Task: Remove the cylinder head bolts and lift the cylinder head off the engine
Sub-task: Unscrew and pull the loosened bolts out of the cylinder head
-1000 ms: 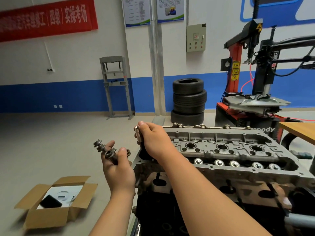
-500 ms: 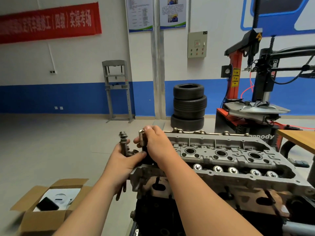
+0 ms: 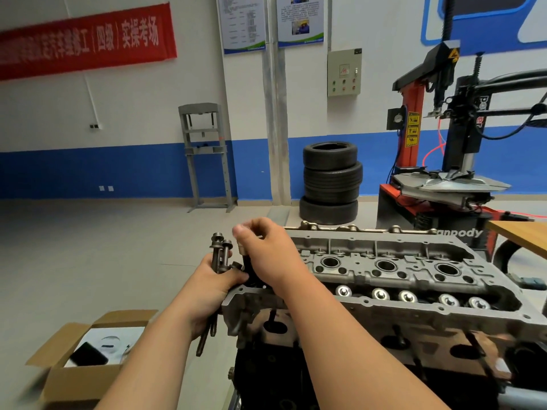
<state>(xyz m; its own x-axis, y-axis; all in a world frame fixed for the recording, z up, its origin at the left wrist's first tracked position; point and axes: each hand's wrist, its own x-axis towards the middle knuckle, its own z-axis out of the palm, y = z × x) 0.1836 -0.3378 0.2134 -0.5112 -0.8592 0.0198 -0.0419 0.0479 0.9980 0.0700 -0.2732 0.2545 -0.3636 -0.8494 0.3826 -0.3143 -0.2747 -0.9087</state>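
Note:
The grey aluminium cylinder head sits on the dark engine block, filling the lower right. My left hand grips several long dark head bolts upright beside the head's left end, their shanks sticking out below my palm. My right hand is just above the head's left corner, fingers curled round a dark socket tool that is mostly hidden by the hand.
An open cardboard box with a dark item inside lies on the floor at lower left. Stacked tyres, a tyre changer and a wooden table edge stand behind the engine. A grey press frame stands by the wall.
My left hand moved right, bringing the bolts from out at the left up against the head's left end. My right hand stayed at that corner, gripping the tool.

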